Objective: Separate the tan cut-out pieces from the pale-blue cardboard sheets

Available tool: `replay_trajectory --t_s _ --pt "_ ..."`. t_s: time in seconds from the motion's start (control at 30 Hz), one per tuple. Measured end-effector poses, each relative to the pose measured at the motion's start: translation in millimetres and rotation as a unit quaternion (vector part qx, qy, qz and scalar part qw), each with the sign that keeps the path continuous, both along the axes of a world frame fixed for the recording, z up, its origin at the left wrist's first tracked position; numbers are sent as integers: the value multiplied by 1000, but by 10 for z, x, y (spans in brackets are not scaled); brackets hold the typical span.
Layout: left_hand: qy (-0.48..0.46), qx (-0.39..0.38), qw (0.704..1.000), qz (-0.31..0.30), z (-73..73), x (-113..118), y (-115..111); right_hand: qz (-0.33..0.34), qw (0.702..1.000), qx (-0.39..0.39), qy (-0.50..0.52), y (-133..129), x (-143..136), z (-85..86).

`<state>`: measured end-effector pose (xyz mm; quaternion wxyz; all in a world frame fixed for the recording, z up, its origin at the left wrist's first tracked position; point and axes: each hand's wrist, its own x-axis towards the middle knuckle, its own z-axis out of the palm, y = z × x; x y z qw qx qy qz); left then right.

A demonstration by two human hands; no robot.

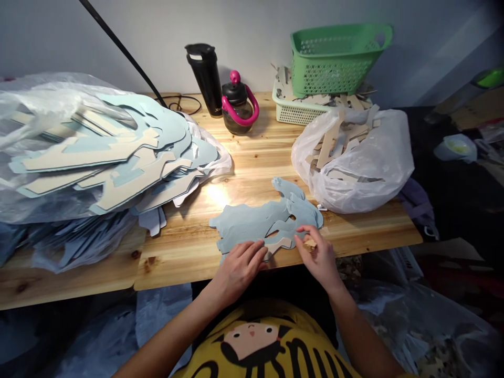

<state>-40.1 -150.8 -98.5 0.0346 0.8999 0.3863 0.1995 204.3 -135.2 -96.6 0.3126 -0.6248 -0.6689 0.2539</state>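
Note:
A light-blue cut-out sheet [252, 220] with an irregular outline and slots lies near the table's front edge, apparently layered. A cream strip [279, 245] lies along its near side. My left hand [242, 260] rests over that near edge, fingers curled down onto the sheet and the strip's left end; its thumb is partly hidden. At the sheet's right side is my right hand [318, 257], thumb and forefinger drawn close together at the blue edge. Within its curled fingers shows a small beige scrap [311, 243], partly covered.
On the left, a clear plastic bag [47, 202] holds stacked blue-and-cream cut-outs [129, 152]. A white bag [362, 184] of beige scraps stands right, before a green basket [334, 73] on a pale basket [295, 113]. A black tumbler [207, 79] and pink-handled bottle [236, 107] stand behind.

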Motion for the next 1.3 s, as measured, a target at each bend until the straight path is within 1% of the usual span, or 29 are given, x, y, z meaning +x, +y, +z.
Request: replay_trajectory --t_s 0.1,0.2,0.3,0.37,0.43,0.5,0.6,0.7,0.73,0.8,0.87,0.9,0.93,1.0,1.07,1.17,1.2,1.23,1.3 --pt "50 36 997 -41 69 7 35 -68 993 7 98 37 75 16" --pt "88 56 993 -45 130 39 47 -129 975 5 179 86 178 -31" --pt "150 60 986 -33 171 83 51 -155 963 15 220 123 278 -113" --pt "179 58 982 -27 205 102 57 -156 961 19 230 138 328 -164" --pt "170 55 984 -7 260 101 60 -150 962 18 227 156 358 -193" --pt "126 62 990 24 344 74 59 -149 967 20 205 191 370 -186" --pt "52 98 992 68 510 -30 77 -148 976 76 140 316 379 -89" --pt "18 154 979 134 711 -251 189 -140 979 143 23 568 410 113" --pt "17 182 969 166 789 -357 256 -141 977 154 -30 683 423 199" --pt "34 236 941 242 968 -618 426 -160 962 162 -149 951 436 385" --pt "66 259 902 340 1168 -923 626 -176 941 143 -251 1243 419 559" --pt "88 253 884 382 1266 -1081 732 -185 932 122 -287 1384 400 631" --pt "95 254 870 412 1354 -1237 838 -191 925 97 -312 1515 374 687" --pt "114 234 859 440 1483 -1532 1050 -196 919 41 -341 1727 319 745" --pt "131 217 857 448 1526 -1789 1245 -194 915 0 -353 1855 277 739" --pt "170 150 863 451 1469 -2058 1452 -195 914 -21 -354 1899 289 680" --pt "178 135 865 448 1440 -2103 1485 -198 916 -20 -348 1886 318 666" --pt "179 137 867 444 1415 -2119 1499 -203 918 -14 -339 1865 360 657" --pt "152 181 871 430 1389 -2050 1469 -224 923 11 -313 1808 461 661"
